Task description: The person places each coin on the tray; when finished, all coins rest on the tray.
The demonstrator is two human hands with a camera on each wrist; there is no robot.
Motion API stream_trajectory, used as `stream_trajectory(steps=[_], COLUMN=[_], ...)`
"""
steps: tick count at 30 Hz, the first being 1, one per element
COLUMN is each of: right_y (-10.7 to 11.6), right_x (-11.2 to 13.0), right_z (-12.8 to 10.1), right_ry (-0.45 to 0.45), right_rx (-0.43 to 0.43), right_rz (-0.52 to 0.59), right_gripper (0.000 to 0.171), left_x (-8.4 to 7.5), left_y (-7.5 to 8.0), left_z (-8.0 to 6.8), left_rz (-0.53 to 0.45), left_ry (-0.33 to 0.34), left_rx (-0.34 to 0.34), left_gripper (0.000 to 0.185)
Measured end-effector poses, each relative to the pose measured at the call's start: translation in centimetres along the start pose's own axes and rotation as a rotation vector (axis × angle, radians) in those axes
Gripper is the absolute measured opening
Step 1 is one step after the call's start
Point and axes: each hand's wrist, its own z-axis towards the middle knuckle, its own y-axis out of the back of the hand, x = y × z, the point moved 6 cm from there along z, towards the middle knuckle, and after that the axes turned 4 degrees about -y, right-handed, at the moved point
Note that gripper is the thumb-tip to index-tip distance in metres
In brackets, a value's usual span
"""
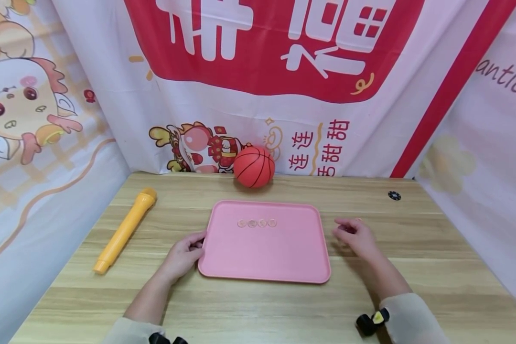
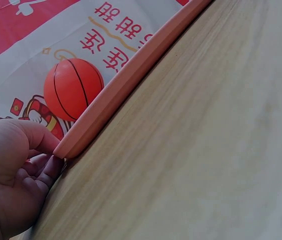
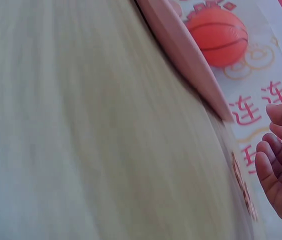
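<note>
A pink tray (image 1: 264,258) lies flat in the middle of the wooden table, with several small clear discs (image 1: 256,223) in a row on its far half. My left hand (image 1: 198,243) holds the tray's left rim. The left wrist view shows the thumb on top of the tray rim (image 2: 106,100) and the fingers (image 2: 48,167) tucked under it. My right hand (image 1: 345,229) rests on the table just right of the tray, fingers loosely curled with nothing seen in them. In the right wrist view, those fingers (image 3: 276,160) hover by small discs (image 3: 242,186) lying on the table.
An orange toy basketball (image 1: 254,166) sits against the back cloth behind the tray. A yellow toy microphone (image 1: 124,229) lies at the left. A small black disc (image 1: 394,195) lies at the far right. Printed cloth walls close in the table on three sides.
</note>
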Motion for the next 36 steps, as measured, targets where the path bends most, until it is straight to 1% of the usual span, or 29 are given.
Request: stream_trajectory(steps=[3,7,12,18,24,30,36], right_y=[0.8,1.9,2.9,3.3,3.5,3.5,3.6], right_x=[-0.7,-1.9,-3.0,-3.6,-4.1,-4.6,-4.5], right_z=[-0.4,-0.6,-0.5,-0.5,-0.8,-0.6,-0.2], right_ry=[-0.062,-0.1,-0.098,-0.089,-0.124,-0.133,-0.127], right_rx=[0.017,0.019,0.009,0.022,0.051,0.072,0.097], right_rz=[0.021,-0.01,-0.095,-0.185,-0.208,-0.265,-0.297], right_gripper=[0.051,0.051,0.048,0.049,0.055,0.047,0.046], left_x=[0.0,-0.1,-0.2,-0.2,-0.4,-0.7,-0.6], left_y=[0.0,0.0,0.0,0.0,0.0,0.0,0.0], left_z=[0.0,0.0,0.0,0.0,-0.2,-0.4,-0.3], left_rz=[0.0,-0.002,0.004,0.001,-0.008,-0.004,0.007], left_ry=[0.001,-0.001,-0.004,-0.002,-0.003,-0.005,0.0], left_rx=[0.002,0.005,0.003,0.006,0.007,0.003,0.0], left_gripper=[0.053,0.053,0.053,0.052,0.052,0.051,0.051])
